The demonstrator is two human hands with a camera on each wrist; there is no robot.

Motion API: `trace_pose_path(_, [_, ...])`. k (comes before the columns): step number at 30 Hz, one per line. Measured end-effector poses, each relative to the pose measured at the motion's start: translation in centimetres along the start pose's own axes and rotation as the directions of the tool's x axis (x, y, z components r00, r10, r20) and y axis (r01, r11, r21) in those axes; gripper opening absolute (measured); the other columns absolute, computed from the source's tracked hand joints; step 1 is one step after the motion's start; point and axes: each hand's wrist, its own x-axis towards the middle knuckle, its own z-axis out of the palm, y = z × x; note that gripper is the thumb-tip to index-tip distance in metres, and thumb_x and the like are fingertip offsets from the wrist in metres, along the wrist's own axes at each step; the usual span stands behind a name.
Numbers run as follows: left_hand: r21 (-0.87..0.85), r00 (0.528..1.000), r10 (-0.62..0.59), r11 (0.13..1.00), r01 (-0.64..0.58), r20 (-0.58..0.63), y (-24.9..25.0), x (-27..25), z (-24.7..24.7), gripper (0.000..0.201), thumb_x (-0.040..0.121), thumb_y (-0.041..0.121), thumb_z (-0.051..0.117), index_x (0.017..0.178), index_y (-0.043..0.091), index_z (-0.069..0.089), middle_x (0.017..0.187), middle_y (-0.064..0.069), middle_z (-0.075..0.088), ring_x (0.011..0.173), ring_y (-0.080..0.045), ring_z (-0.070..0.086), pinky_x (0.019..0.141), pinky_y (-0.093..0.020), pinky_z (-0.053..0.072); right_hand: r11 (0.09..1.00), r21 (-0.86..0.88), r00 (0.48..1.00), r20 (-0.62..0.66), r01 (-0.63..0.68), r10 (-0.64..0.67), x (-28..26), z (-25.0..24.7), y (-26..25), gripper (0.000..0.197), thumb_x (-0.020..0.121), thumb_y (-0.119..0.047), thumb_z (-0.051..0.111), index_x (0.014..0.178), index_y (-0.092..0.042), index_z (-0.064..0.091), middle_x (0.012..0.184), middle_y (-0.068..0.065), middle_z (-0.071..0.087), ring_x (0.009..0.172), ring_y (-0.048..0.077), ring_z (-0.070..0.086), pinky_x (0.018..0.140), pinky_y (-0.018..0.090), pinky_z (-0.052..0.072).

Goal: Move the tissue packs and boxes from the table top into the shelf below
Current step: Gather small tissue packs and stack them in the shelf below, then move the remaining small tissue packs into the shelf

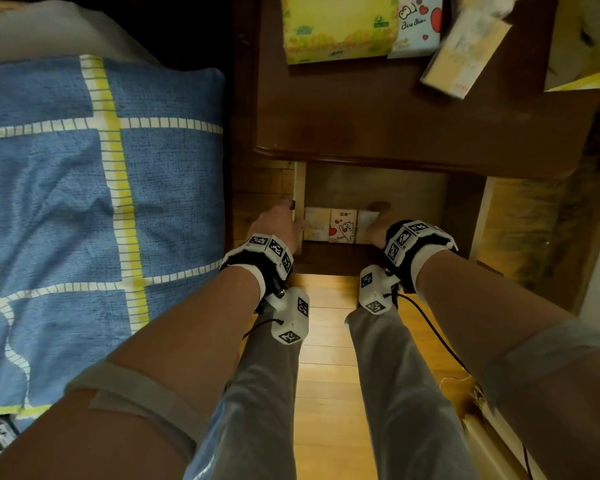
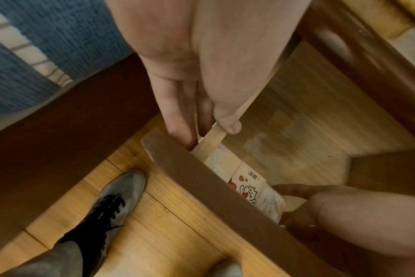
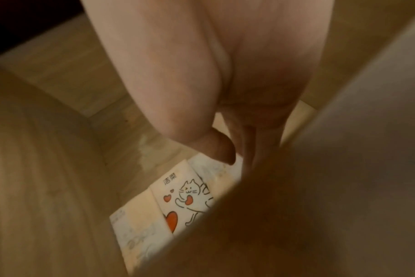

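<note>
Below the table top, left hand [image 1: 280, 226] grips the shelf wall [image 1: 299, 188]; right hand [image 1: 378, 226] seemingly pinches a tissue pack [image 1: 367, 226].

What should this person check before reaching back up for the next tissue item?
1. Packs in the shelf: three small tissue packs, the cat-print pack in the middle, lie side by side. Ok.
2. Left hand free: it grips the shelf's side panel, not a pack. Ok.
3. Right hand released: its thumb touches the right-hand pack; whether the fingers hold it, cannot tell.
4. Room left in the shelf: bare floor behind the packs. Ok.
5. Table top cleared: the yellow tissue box, heart-print pack and another pack remain. Not ok.
</note>
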Motion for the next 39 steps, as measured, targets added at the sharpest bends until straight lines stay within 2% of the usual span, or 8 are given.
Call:
trace_pose_path(9, [0.021, 0.999, -0.032, 0.999, 0.032, 0.026, 0.9, -0.8, -1.1, 0.044, 0.094, 0.034, 0.056, 0.133, 0.017, 0.046, 0.120, -0.009, 0.065, 0.103, -0.031, 0.065, 0.074, -0.037, 0.051, 0.978, 0.207, 1.000, -0.017, 0.027, -0.024, -1.7, -2.0, 0.7, 0.053, 0.100, -0.002, 0.043, 0.151, -0.004, 0.028, 0.148, 0.021, 0.040, 0.133, 0.036, 0.044, 0.107, 0.039, 0.040])
trace_pose_path(13, [0.011, 0.990, -0.021, 1.000, 0.023, -0.136, 3.2, -3.5, -4.0, 0.031, 0.093, 0.035, 0.054, 0.118, 0.017, 0.052, 0.104, -0.006, 0.067, 0.084, -0.024, 0.064, 0.065, -0.034, 0.048, 0.911, 0.405, 0.995, 0.038, 0.074, -0.097, -6.9, -6.4, 1.4, 0.031, 0.095, -0.007, 0.051, 0.125, -0.004, 0.058, 0.117, 0.016, 0.066, 0.084, 0.023, 0.059, 0.066, 0.033, 0.053])
trace_pose_path(16, [-0.009, 0.956, 0.112, 0.993, -0.119, -0.273, 6.4, -6.0, -7.3, 0.008, 0.091, 0.034, 0.054, 0.096, 0.029, 0.058, 0.087, 0.004, 0.068, 0.079, -0.019, 0.065, 0.066, -0.031, 0.049, 0.765, 0.621, 0.981, -0.034, 0.170, -0.191, -11.4, -10.4, 1.7, 0.019, 0.096, -0.019, 0.057, 0.112, -0.012, 0.062, 0.095, 0.006, 0.071, 0.075, 0.017, 0.063, 0.066, 0.032, 0.054])
trace_pose_path(19, [-0.057, 0.902, 0.279, 0.948, -0.314, -0.329, 10.5, -7.0, -10.5, 0.012, 0.088, 0.031, 0.061, 0.097, 0.035, 0.054, 0.083, 0.011, 0.064, 0.077, -0.012, 0.064, 0.072, -0.036, 0.056, 0.803, 0.396, 0.853, -0.459, 0.446, -0.247, -14.1, -14.8, 1.7, 0.015, 0.089, -0.028, 0.060, 0.103, -0.026, 0.058, 0.094, -0.005, 0.065, 0.085, 0.018, 0.063, 0.072, 0.033, 0.052])
trace_pose_path(23, [0.140, 0.739, 0.522, 0.845, -0.516, -0.425, 16.6, -5.9, -13.2, 0.039, 0.087, 0.025, 0.062, 0.123, 0.034, 0.050, 0.117, 0.006, 0.055, 0.104, -0.015, 0.057, 0.087, -0.037, 0.052, 0.851, 0.105, 0.631, -0.718, 0.515, -0.294, -13.5, -19.3, 0.4, 0.066, 0.079, -0.019, 0.071, 0.136, -0.035, 0.041, 0.144, 0.003, 0.037, 0.126, 0.027, 0.045, 0.084, 0.040, 0.051])
trace_pose_path(26, [0.439, 0.664, 0.636, 0.764, -0.472, -0.393, 20.5, -3.7, -13.6, 0.061, 0.081, 0.018, 0.065, 0.138, 0.026, 0.046, 0.139, -0.002, 0.045, 0.134, -0.024, 0.037, 0.110, -0.041, 0.032, 0.891, 0.003, 0.683, -0.643, 0.454, -0.346, -11.6, -20.9, -0.3, 0.087, 0.075, -0.031, 0.079, 0.147, -0.033, 0.030, 0.154, 0.007, 0.026, 0.137, 0.033, 0.029, 0.097, 0.047, 0.046])
trace_pose_path(29, [0.663, 0.727, 0.651, 0.646, -0.378, -0.220, 22.8, -1.4, -12.6, 0.079, 0.076, 0.017, 0.069, 0.147, 0.020, 0.033, 0.149, -0.007, 0.037, 0.144, -0.030, 0.024, 0.120, -0.053, 0.009, 0.921, 0.015, 0.750, -0.586, 0.390, -0.308, -10.1, -20.8, 0.3, 0.086, 0.071, -0.039, 0.082, 0.143, -0.031, 0.034, 0.146, 0.005, 0.033, 0.133, 0.033, 0.034, 0.092, 0.047, 0.047])
trace_pose_path(39, [0.810, 0.704, 0.690, 0.502, -0.303, -0.165, 24.2, 0.2, -11.5, 0.085, 0.066, 0.039, 0.077, 0.137, 0.007, 0.043, 0.122, -0.014, 0.056, 0.121, -0.035, 0.048, 0.120, -0.058, 0.000, 0.926, 0.076, 0.780, -0.567, 0.369, -0.265, -8.8, -18.2, 4.9, 0.077, 0.070, -0.038, 0.081, 0.136, -0.033, 0.042, 0.143, 0.004, 0.034, 0.129, 0.033, 0.039, 0.086, 0.048, 0.051])
